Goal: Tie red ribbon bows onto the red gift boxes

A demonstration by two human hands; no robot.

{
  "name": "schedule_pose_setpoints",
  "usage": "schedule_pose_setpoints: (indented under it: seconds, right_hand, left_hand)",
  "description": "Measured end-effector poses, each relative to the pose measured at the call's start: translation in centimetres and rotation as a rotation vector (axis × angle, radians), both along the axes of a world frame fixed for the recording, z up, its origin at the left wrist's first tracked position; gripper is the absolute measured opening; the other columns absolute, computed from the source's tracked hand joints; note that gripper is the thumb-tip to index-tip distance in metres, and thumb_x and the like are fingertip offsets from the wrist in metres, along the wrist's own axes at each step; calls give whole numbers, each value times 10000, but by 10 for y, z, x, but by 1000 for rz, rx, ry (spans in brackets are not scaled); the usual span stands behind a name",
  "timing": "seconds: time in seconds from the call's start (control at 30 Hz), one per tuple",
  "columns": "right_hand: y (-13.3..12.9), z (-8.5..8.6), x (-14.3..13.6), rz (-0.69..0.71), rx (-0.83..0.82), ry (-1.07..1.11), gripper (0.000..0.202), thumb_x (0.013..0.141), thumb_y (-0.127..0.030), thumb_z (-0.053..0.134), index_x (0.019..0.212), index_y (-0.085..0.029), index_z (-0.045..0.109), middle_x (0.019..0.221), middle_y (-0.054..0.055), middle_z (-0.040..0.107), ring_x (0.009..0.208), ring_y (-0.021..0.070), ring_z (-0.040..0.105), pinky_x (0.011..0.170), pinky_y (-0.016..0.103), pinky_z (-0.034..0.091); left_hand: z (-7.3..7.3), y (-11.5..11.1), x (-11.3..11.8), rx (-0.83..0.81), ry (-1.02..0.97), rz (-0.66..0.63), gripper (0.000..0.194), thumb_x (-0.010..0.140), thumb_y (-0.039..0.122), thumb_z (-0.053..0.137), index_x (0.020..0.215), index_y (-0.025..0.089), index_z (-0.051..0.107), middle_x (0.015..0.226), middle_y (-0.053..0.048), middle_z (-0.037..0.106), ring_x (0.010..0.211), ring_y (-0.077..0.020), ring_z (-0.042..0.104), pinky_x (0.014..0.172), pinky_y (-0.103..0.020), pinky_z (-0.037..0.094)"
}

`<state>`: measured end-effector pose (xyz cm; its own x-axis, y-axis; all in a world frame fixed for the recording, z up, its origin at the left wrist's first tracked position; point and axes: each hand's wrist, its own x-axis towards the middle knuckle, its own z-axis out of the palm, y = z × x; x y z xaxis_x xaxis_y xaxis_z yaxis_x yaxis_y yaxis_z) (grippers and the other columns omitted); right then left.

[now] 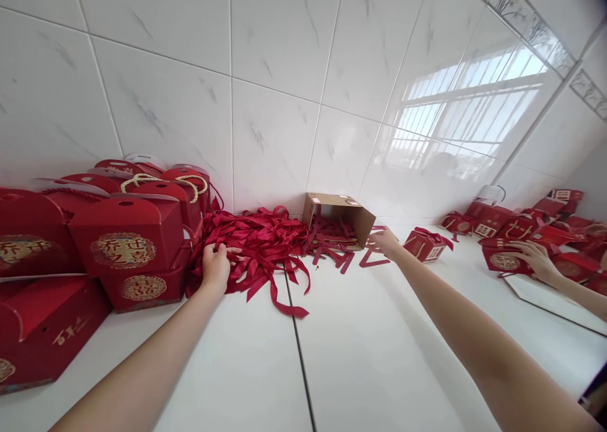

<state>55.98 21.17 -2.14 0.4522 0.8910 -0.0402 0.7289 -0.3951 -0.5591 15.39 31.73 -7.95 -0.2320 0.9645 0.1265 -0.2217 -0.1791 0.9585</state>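
Note:
My left hand (218, 266) lies on the left part of a tangled heap of red ribbons (258, 233), its fingers partly spread over the strands. To the right, my right hand (385, 242) reaches beside an open cardboard box (332, 200) lying on its side. Red strips (332, 229) fill the box and spill out of its opening. The fingers of my right hand are over a few flat red pieces (375, 262) on the table; whether they grip one is too small to tell.
Stacked red gift boxes (126, 236) stand at the left. A small red box (425, 245) sits right of my right hand. At the far right, another person's hand (535, 261) is near more red boxes. A tiled wall (275, 122) rises behind.

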Motion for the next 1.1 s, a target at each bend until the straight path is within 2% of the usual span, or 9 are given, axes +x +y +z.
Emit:
schedule_pose_setpoints:
  seconds: [0.07, 0.17, 0.27, 0.47, 0.63, 0.77, 0.9, 1.0, 1.1]
  right_hand:
    - [-11, -16, 6, -3, -25, -81, 302, 906, -318, 536, 1170, -171, 548, 1185, 83, 569, 991, 200, 591, 833, 405, 512]
    - [-30, -39, 9, 70, -61, -200, 321, 902, -314, 543, 1189, -171, 537, 1212, 88, 554, 1022, 212, 580, 854, 424, 502]
    - [-40, -48, 12, 175, -89, -288, 325, 901, -312, 544, 1195, -172, 535, 1225, 89, 549, 1039, 217, 575, 867, 433, 495]
    - [-44, -38, 15, 266, -180, -393, 291, 907, -315, 534, 1165, -182, 554, 1198, 83, 565, 1009, 201, 585, 850, 406, 504]
    - [-53, -34, 11, 306, -253, -411, 303, 904, -312, 540, 1172, -172, 548, 1216, 87, 553, 1034, 212, 574, 867, 427, 494]
    - [-58, -27, 7, 372, -367, -292, 286, 903, -310, 542, 1150, -167, 558, 1172, 81, 576, 987, 197, 591, 837, 406, 509]
    - [-56, -17, -2, 411, -439, -97, 241, 894, -302, 561, 1069, -139, 590, 1029, 56, 626, 858, 162, 624, 745, 352, 538]
    - [-44, -10, -14, 403, -320, 48, 233, 894, -301, 563, 1052, -133, 594, 989, 49, 634, 810, 148, 629, 703, 326, 545]
    - [-26, -8, -28, 318, -72, 128, 280, 907, -316, 537, 1131, -150, 562, 1096, 72, 605, 898, 171, 617, 759, 357, 538]
  left_hand:
    - [-1, 1, 0, 3, 0, 1, 66, 881, 171, 398, 833, 216, 396, 599, 29, 617, 407, -116, 581, 386, -178, 383]
    - [-2, 3, 1, 16, 5, 2, 75, 880, 165, 390, 826, 216, 395, 581, 31, 608, 391, -115, 576, 374, -174, 380]
    - [-3, 3, 1, 35, 14, 1, 83, 874, 159, 385, 816, 218, 392, 547, 43, 589, 358, -110, 556, 356, -172, 383]
    - [-3, 5, 0, 51, 34, -8, 87, 864, 152, 398, 806, 216, 399, 535, 41, 587, 362, -115, 566, 352, -172, 391]
    - [-3, 4, 0, 50, 40, -5, 85, 867, 156, 400, 807, 216, 398, 549, 36, 599, 371, -116, 574, 360, -171, 390]
    - [-2, 2, 0, 44, 43, -8, 93, 880, 154, 394, 806, 211, 394, 552, 44, 596, 363, -107, 559, 371, -173, 395]
    - [-2, 2, 0, 23, 40, -8, 75, 915, 154, 382, 872, 186, 434, 579, 54, 577, 369, -77, 527, 380, -164, 387]
    - [-3, 3, 0, -3, 39, -8, 112, 935, 216, 434, 985, 140, 500, 670, 36, 583, 426, -56, 511, 402, -169, 405]
    - [-3, 3, 0, -25, 37, -5, 221, 928, 293, 480, 1061, 124, 531, 773, 5, 597, 509, -59, 529, 442, -181, 441]
